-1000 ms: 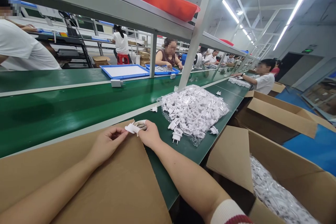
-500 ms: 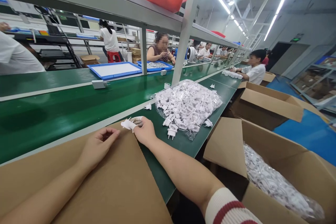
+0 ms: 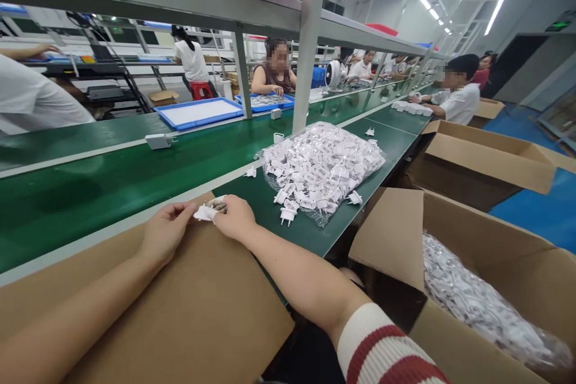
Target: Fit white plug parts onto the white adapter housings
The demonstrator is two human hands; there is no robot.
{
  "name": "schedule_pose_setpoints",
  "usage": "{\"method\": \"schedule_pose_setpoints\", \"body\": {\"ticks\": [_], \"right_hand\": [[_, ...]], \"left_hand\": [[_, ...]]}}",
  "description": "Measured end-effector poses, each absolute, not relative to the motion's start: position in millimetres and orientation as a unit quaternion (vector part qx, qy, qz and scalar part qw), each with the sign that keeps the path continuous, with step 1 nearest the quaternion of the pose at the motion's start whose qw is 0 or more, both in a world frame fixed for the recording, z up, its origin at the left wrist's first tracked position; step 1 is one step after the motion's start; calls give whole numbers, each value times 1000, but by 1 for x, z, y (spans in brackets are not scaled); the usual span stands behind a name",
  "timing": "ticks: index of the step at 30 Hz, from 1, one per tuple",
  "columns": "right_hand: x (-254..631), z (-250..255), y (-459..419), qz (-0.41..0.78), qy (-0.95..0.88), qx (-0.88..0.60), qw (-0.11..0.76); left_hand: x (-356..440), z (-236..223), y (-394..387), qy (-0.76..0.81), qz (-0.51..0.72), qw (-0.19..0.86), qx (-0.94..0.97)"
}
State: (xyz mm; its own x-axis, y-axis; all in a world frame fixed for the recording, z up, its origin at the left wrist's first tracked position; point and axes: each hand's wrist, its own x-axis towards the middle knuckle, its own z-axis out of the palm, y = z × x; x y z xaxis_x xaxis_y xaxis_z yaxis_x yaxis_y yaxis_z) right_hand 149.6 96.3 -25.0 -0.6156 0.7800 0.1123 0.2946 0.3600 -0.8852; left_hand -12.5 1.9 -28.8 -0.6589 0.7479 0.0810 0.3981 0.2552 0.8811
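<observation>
My right hand (image 3: 234, 220) is closed round a white plug piece (image 3: 206, 212) above the cardboard. Whitish covers sit on some of its fingertips. The thumb and fingers of my left hand (image 3: 167, 233) are pinched at the near end of the same piece, so both hands meet on it. Beneath my forearms lies a large brown cardboard sheet or flap (image 3: 193, 306). Just beyond my right hand, a clear plastic bag (image 3: 321, 165) full of white plug pieces rests on the green bench. Loose plug pieces lie around it, one of them a two-pin plug (image 3: 288, 214) with its pins towards me.
A green conveyor belt (image 3: 103, 174) runs beyond the cardboard, carrying a white charger (image 3: 159, 141). At right stands an open carton (image 3: 486, 222) with a bagged load of white pieces. A metal post (image 3: 308, 42) rises behind the bag. Co-workers sit along the line.
My left hand has moved right, its fingertips now meeting the plug piece in my right hand. The view has shifted slightly. A co-worker across the belt has lowered a hand to a blue tray.
</observation>
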Motion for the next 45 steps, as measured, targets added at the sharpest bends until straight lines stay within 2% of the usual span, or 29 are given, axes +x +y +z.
{"method": "schedule_pose_setpoints", "body": {"ticks": [7, 13, 22, 29, 34, 40, 45], "right_hand": [[159, -22, 89, 384, -846, -296, 221], [162, -21, 84, 408, -828, -297, 244], [163, -18, 86, 421, -796, -353, 252], [161, -20, 86, 419, -818, -309, 245], [159, -20, 88, 373, -854, -287, 220], [159, -17, 90, 326, -880, -291, 186], [157, -19, 91, 330, -885, -274, 180]], "left_hand": [[-5, -21, 0, 739, 536, 236, 332], [15, 3, -17, 725, 492, 274, 397], [12, 7, -3, 730, 421, 273, 464], [-10, 28, 24, 798, 385, 160, 434], [-20, 44, 72, 814, 335, 92, 466], [-16, 61, 136, 796, 268, 48, 541], [-14, 54, 185, 781, 228, 31, 581]]}}
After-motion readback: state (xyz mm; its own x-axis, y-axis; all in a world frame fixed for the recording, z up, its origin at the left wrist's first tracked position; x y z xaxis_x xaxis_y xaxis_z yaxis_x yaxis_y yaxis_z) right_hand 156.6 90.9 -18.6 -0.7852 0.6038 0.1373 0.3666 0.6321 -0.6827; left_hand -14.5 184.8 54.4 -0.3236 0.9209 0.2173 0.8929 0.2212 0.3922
